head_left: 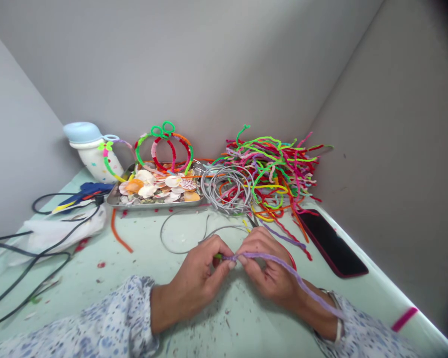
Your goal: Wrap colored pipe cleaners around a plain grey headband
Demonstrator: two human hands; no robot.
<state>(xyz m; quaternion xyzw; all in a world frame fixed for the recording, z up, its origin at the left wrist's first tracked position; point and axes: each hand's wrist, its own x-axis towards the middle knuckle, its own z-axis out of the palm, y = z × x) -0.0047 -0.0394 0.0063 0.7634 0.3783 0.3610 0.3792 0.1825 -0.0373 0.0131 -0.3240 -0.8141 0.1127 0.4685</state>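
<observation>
Pinch grips both sides: left hand (199, 276) and right hand (269, 268) each clamp the fuzzy lilac pipe cleaner (280, 261) at the fingertips, low over the pale green table (142, 263), tail trailing across the right wrist. Probably best worked taut, hands close, short twists.

Lilac pipe cleaner (283, 266), pale green table (142, 248), blue-speckled sleeves (108, 328), black phone (330, 241)

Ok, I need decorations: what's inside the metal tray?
The metal tray holds a heap of seashells, white, orange and pink. The heap covers the tray's floor, so anything beneath the shells cannot be seen.
</observation>
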